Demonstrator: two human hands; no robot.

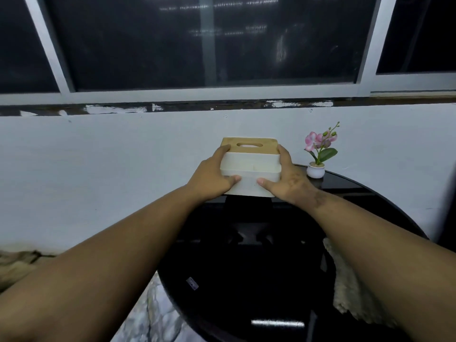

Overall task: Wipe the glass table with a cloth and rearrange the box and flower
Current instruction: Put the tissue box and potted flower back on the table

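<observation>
A white box (250,166) with a wooden slotted lid is at the far side of the round black glass table (246,267). My left hand (212,175) grips its left side and my right hand (287,180) grips its right side, thumbs on the near face. Whether the box rests on the glass or hangs just above it I cannot tell. A small pink flower (318,154) in a white pot stands on the table's far right, close to the box. A cream cloth (350,290) lies on the table's right part, partly under my right forearm.
A white wall (98,169) rises right behind the table, with dark windows above it. Marble-patterned floor (153,317) shows at the lower left. A small sticker (192,283) sits on the glass near the left edge.
</observation>
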